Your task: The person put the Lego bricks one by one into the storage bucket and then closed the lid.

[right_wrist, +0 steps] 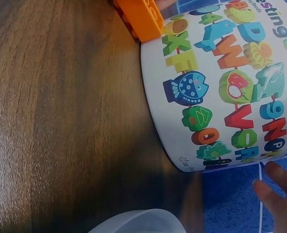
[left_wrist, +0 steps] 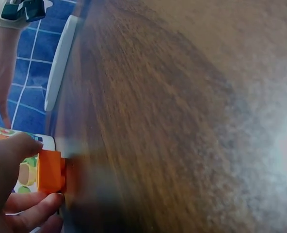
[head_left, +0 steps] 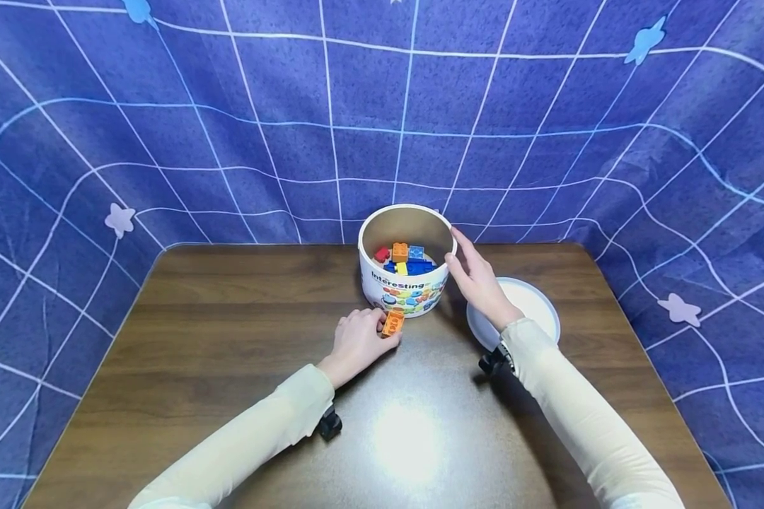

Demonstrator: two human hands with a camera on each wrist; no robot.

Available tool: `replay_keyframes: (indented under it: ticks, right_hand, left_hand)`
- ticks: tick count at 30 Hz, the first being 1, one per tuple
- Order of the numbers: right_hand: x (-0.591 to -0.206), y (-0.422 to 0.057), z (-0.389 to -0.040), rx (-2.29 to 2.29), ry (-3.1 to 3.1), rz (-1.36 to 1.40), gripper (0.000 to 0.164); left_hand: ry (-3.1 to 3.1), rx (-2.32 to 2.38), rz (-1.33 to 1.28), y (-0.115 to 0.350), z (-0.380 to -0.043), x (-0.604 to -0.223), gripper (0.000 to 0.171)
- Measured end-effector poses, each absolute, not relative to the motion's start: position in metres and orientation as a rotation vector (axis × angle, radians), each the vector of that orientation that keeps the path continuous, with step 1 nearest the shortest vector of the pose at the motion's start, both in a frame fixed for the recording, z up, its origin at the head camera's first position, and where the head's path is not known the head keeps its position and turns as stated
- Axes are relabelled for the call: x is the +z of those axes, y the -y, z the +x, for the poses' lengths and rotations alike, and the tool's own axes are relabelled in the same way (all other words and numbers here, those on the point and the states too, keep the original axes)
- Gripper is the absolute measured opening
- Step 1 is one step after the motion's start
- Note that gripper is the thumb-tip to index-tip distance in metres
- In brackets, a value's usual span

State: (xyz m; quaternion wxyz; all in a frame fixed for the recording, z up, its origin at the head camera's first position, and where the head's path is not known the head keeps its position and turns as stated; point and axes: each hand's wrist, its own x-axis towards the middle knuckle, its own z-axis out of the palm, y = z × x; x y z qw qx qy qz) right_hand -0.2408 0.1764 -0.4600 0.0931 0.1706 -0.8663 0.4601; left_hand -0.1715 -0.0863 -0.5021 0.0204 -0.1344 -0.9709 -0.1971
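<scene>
An orange toy brick [head_left: 392, 323] is pinched between the thumb and fingers of my left hand [head_left: 359, 339], low in front of a white round bucket [head_left: 410, 291]. In the left wrist view the brick [left_wrist: 50, 171] is seen from the side between thumb and fingertips. Printed letters and pictures cover the bucket's wall. Inside lie several bricks, among them an orange brick [head_left: 400, 252], a red brick [head_left: 382, 254] and blue pieces [head_left: 420, 266]. At the bucket's right rim rests my right hand [head_left: 477, 276], its fingers extended and spread.
A white lid-like disc [head_left: 535, 304] lies on the wooden table [head_left: 229, 318], right of the bucket and partly under my right forearm. Behind the table hangs a blue gridded cloth [head_left: 261, 141]. Black wrist cameras [head_left: 330, 423] sit on both sleeves.
</scene>
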Motion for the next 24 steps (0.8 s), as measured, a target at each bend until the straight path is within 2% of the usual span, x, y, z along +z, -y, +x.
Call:
replay_keyframes:
  ticks: [15,24]
  right_hand:
    - [-0.461,-0.175,-0.241,1.375,2.574,0.504,0.06]
    - [-0.462,-0.177,-0.24,1.377,2.58,0.482,0.061]
  left_hand:
    - [2.994,-0.584,-0.424,0.099,-0.166,-0.501,0.035]
    - [2.93,-0.659,-0.581,0.114,-0.161,-0.496,0.03]
